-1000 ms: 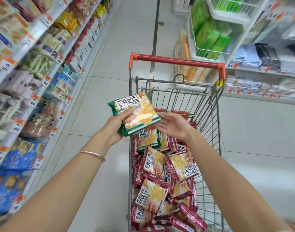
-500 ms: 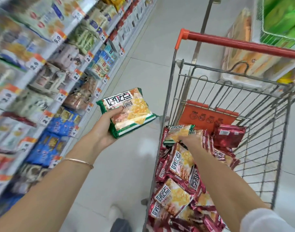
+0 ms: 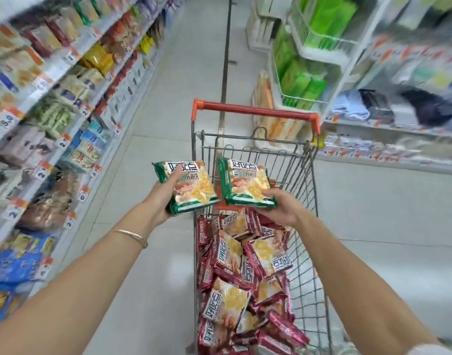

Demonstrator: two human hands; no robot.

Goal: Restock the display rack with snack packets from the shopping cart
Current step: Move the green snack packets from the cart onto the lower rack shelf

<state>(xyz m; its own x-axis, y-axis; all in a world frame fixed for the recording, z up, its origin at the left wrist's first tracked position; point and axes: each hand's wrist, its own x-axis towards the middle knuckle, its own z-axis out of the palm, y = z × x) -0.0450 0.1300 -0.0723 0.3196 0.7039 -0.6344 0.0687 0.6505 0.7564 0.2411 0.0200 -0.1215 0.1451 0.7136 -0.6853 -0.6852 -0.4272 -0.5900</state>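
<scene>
Moved: my right hand is up out of the shopping cart, fingers curled round a second green packet. My left hand grips the first green packet, thumb across its face. Below my right hand: red packets, heaped. Left of my left hand: display rack.
</scene>
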